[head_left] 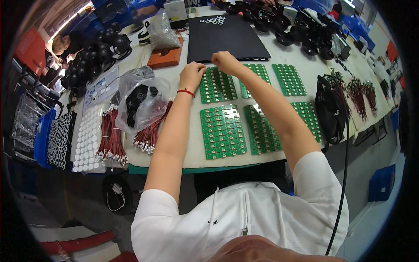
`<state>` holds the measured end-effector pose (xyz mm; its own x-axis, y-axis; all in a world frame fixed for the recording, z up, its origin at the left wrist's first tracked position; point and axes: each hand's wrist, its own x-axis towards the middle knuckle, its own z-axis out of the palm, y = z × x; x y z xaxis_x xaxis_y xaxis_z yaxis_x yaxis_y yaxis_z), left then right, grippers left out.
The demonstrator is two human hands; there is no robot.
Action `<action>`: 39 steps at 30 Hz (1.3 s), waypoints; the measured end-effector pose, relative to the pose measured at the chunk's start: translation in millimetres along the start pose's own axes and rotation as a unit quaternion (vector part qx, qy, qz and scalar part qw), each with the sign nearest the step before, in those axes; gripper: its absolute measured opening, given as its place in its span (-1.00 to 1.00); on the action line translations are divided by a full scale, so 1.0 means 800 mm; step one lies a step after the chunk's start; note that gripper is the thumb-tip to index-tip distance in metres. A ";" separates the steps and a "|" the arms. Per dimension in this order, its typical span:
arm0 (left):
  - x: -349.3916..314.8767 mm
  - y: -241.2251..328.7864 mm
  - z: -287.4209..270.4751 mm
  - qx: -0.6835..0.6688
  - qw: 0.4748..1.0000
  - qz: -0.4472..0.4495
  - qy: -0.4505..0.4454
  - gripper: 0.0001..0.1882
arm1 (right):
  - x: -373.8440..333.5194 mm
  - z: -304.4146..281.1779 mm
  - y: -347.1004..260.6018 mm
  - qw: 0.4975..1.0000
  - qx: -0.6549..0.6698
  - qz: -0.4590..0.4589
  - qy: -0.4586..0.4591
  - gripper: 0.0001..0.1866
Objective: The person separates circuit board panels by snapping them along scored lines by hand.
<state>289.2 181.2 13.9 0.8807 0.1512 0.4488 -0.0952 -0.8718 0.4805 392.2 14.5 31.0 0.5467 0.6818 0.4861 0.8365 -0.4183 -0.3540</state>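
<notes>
Several green circuit board panels [223, 131] lie in two rows on the table before me. My left hand [191, 77], a red string bracelet on its wrist, is closed at the far left corner of the back-left circuit board panel [218, 85]. Its thumb and fingertips are drawn together there; whatever lies between them is too small to make out. Just above that panel's far edge my right hand [225, 63] is closed too, fingers curled, and its fingertips hide anything in them. My right forearm covers parts of the middle panels.
Beyond my hands lies a black sheet stack [227, 39] with small white rings [213, 20]. Leftward are an orange block [166, 56], bags, red wire bundles [114, 139] and white discs [88, 144]. A black bag [330, 109] and more wires [355, 98] lie right; a black cable hangs nearby.
</notes>
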 end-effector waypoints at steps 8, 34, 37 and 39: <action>-0.001 -0.001 -0.007 -0.002 0.999 -0.048 0.004 -0.82 | 0.004 0.023 0.001 0.997 0.015 0.019 -0.067 -0.82; 0.029 0.024 0.024 -0.206 0.971 0.076 0.096 -0.76 | -0.002 0.002 0.018 0.543 0.739 0.398 0.029 -0.68; 0.027 0.014 0.025 -0.109 0.992 0.010 0.061 -0.77 | -0.010 -0.006 0.032 0.878 0.331 0.344 -0.023 -0.70; 0.026 0.017 0.030 -0.096 0.995 0.001 0.019 -0.76 | -0.025 -0.002 0.041 0.934 0.214 0.284 -0.026 -0.74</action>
<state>316.9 161.8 11.7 0.8623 0.1715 0.4765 -0.1862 -0.7675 0.6134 409.0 -13.9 11.2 0.8854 0.4566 0.0869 0.3144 -0.4507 -0.8355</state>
